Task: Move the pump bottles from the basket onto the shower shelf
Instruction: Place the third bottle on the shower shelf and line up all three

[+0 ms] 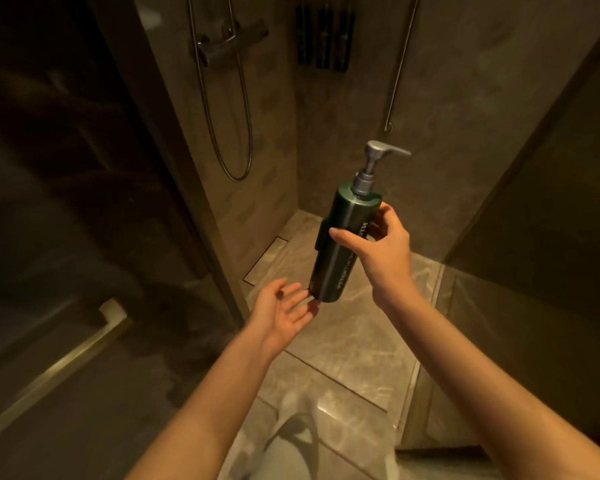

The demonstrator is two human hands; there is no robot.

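Bottle in your right hand, wall rack up ahead.

Head view: your right hand (pixel 378 251) pinches the green pump bottle (pixel 343 244) mid-body, long axis near upright, pump leaning away; left hand (pixel 284 313) spread open, fingertips at its base; shower shelf (pixel 324 36) well beyond.

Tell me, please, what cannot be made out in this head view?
- Basket: not identifiable; only a blurred pale shape at the bottom edge.
- Wall holder: too dark and blurred to count bottles.
- Pump bottle label: too small, partly covered by the right hand.
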